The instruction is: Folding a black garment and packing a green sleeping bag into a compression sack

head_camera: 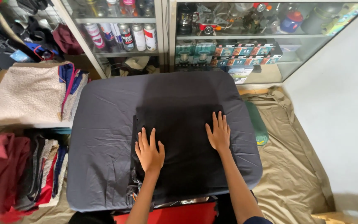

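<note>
Both hands lie flat, fingers spread, gripping nothing: left hand (149,151) and right hand (219,132) press a folded black garment (179,149) lying mid-way across a grey padded table (100,137). Smoothing likely works best with even outward strokes. Folded clothes (30,93) sit left.

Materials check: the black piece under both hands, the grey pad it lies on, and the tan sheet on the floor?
Black piece: looks like soft matte cloth; lies flat and limp under the left hand and right hand. Grey pad: smooth woven fabric cover, fine creases, rounded puffy edges suggesting padding or air inside. Tan sheet: thin, slightly shiny, sharply crumpled, probably a synthetic such as nylon.
</note>
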